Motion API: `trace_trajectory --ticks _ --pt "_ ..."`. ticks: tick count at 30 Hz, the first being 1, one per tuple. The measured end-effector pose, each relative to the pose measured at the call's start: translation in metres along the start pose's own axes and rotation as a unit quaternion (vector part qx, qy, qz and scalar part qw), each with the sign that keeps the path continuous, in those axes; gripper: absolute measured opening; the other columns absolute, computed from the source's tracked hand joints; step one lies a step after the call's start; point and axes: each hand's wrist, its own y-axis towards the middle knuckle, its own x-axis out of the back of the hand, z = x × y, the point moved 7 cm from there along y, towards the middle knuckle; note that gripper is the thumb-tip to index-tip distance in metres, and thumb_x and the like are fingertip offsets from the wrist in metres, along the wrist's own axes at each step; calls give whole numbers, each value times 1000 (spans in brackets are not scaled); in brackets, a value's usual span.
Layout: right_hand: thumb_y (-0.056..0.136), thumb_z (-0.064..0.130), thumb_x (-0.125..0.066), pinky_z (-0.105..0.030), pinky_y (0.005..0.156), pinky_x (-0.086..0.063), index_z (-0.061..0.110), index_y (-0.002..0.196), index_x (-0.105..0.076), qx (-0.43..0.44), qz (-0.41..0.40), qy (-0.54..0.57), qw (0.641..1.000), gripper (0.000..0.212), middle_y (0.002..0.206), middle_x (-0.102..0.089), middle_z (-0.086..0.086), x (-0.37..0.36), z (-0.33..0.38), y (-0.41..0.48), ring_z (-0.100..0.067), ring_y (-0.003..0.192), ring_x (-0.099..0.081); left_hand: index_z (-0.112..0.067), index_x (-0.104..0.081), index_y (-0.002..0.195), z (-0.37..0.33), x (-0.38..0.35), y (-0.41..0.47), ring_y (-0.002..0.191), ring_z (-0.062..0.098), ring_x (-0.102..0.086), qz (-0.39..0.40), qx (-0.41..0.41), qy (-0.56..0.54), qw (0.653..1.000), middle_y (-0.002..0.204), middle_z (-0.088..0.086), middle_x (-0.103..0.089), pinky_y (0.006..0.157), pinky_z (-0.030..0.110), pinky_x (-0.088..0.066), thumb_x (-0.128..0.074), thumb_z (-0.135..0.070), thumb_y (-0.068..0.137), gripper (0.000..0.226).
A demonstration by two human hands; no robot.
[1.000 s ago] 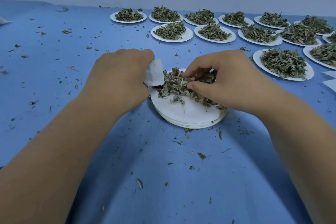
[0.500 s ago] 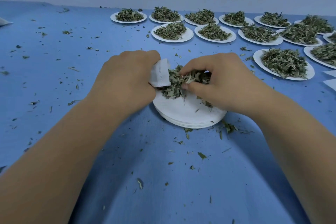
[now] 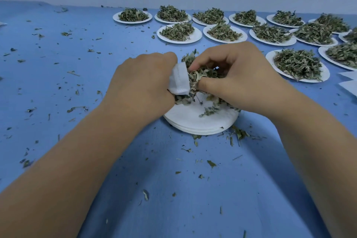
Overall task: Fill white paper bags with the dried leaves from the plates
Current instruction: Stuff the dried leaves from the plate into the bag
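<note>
Above the near stack of plates (image 3: 202,121), the white paper bag (image 3: 179,80) is held in the grip of the left hand (image 3: 143,83); dried leaves (image 3: 195,77) are pinched at its mouth by the right hand (image 3: 237,83).

Blue-covered table (image 3: 58,87). Near centre: stack of white plates (image 3: 202,128), a few dried leaves (image 3: 207,111) loose on the top one. Far side, centre to right: two rows of leaf-heaped plates (image 3: 179,41), with one more heaped plate (image 3: 301,80) nearer, right of the stack. Leaf crumbs (image 3: 238,133) scattered across the cloth, thickest just beside the stack. White paper sheets (image 3: 347,83) flat at right edge, partly cut off.
</note>
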Motion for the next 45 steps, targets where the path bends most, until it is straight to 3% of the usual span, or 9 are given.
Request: trace_trajectory --ticks 3,13,17,20,26,32,39,42,45 --pt "80 8 -79 -9 68 -43 26 97 -80 2 2 27 1000 25 96 -74 13 -1 0 1 2 79 -64 -21 -48 89 -1 0 0 67 25 -46 8 5 0 1000 74 -3 -48 55 33 -30 -64 -15 70 25" --pt "79 6 -78 -10 59 -43 18 73 -68 -11 -52 31 998 17 80 -75 6 -5 1 2 4 57 -58 -25 -42 84 -11 -11 0 65 7 -41 38 -19 -68 997 73 -7 -46 52 32 -27 -69 -24 72 29" --pt "87 -6 -69 -42 91 -59 7 97 -77 -37 42 166 985 18 99 -79 -2 -12 -1 -1 -21 97 -75 -29 -35 71 -7 -4 0 59 6 -38 4 -17 -60 998 66 -9 -44 50 30 -22 -67 -23 74 33" --pt "88 -15 -57 -64 91 -53 16 111 -76 -54 85 174 980 43 108 -78 -3 -13 -6 -2 -41 107 -69 -29 -40 74 0 -5 3 63 5 -39 10 4 -78 997 67 -10 -46 50 29 -24 -69 -20 71 30" --pt "81 -14 -69 -15 77 -54 17 94 -66 -31 24 140 989 34 93 -78 1 -10 -5 2 0 83 -72 -31 -31 69 -10 -12 8 60 3 -35 39 -40 -73 996 66 -11 -42 50 27 -22 -69 -18 72 40" --pt "73 7 -73 -13 62 -42 24 85 -56 -9 -78 57 995 27 89 -68 8 2 -6 6 -11 78 -65 -30 -36 71 -24 -2 17 60 10 -39 34 -92 -83 992 65 -9 -44 52 31 -26 -64 -14 73 32" --pt "74 -4 -67 -14 57 -41 19 75 -65 -33 -25 68 997 23 66 -60 11 -6 -8 8 -1 55 -51 -25 -38 74 -31 -9 14 61 21 -43 32 -100 -98 990 64 -8 -42 53 34 -29 -63 -10 70 29" --pt "83 -3 -69 -15 67 -50 21 89 -75 -45 12 142 989 25 81 -72 11 -5 -7 5 -4 71 -66 -27 -35 68 -15 -10 15 61 18 -46 8 -48 -120 992 62 -6 -46 51 33 -29 -62 -12 72 30" --pt "80 27 -75 -14 70 -47 41 114 -71 -42 82 97 991 37 107 -68 21 -5 -8 -1 3 86 -64 -26 -48 74 1 -10 18 65 13 -51 -13 8 -134 991 66 -7 -54 53 33 -38 -62 -23 75 15"
